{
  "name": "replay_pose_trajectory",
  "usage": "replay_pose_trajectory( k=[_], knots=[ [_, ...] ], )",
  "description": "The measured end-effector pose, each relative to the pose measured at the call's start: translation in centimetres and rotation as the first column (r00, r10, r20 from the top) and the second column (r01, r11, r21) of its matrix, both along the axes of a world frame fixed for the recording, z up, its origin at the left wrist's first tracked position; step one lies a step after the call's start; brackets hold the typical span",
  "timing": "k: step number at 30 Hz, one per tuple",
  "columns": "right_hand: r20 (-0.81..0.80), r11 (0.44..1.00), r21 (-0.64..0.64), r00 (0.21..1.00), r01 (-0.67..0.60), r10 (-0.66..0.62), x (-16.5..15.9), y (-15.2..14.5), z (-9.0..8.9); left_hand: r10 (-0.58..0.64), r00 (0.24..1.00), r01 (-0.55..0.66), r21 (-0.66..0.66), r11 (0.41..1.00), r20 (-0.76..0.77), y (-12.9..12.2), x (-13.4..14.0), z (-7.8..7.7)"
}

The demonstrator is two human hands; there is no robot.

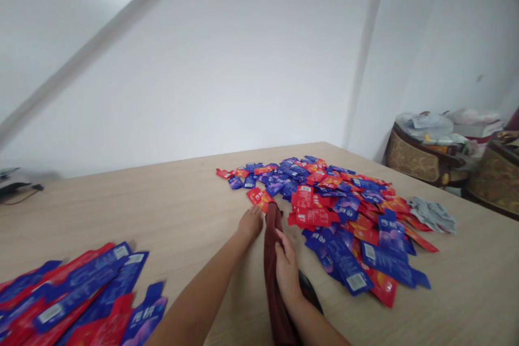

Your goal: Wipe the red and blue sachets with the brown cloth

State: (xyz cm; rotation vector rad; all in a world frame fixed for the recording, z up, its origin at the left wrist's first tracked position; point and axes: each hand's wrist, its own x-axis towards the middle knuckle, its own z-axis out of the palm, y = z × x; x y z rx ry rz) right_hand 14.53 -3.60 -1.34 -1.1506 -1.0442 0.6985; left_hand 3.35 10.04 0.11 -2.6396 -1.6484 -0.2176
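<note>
My right hand (pixel 287 266) is closed around a long strip of maroon cloth (pixel 271 259) that runs from the table's near edge up to the middle. At the far end of this cloth lies a red packet (pixel 259 198) with orange print, partly against the fabric. My left hand (pixel 251 224) is closed at the packet's lower left corner, its fingertips partly hidden. Just right of both hands spreads a large pile of flat red and blue packets (pixel 310 215). A dark, rounded object (pixel 308 291) shows partly behind my right forearm.
A second heap of red and blue packets (pixel 87 286) lies at the near left of the wooden table (pixel 170 205). Grey crumpled cloth (pixel 433 214) sits at the right. A black cable (pixel 24 194) is far left. Patterned armchairs (pixel 413 157) with plastic bags stand beyond.
</note>
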Motion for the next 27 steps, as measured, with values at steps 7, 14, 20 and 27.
replay_pose_trajectory(
  k=[7,14,20,27],
  knots=[
    [-0.010,1.000,-0.021,1.000,0.008,-0.008,0.4,0.3,-0.2,0.123,0.992,-0.124,0.107,0.986,0.024,-10.3,-1.9,-0.7],
    [0.185,0.992,0.120,0.982,-0.049,0.026,0.1,-1.1,1.2,0.059,0.988,-0.079,0.141,0.987,0.142,-20.8,-4.8,-2.6],
    [0.601,0.943,0.029,0.760,-0.332,0.249,-0.9,-1.6,1.8,0.041,0.987,-0.056,0.099,0.994,0.156,-24.8,-4.9,-2.2],
    [0.587,0.965,0.139,0.803,-0.223,0.101,-0.3,-2.7,1.7,0.002,0.976,-0.030,0.129,0.991,0.216,-24.8,-4.6,-0.4]
  ],
)
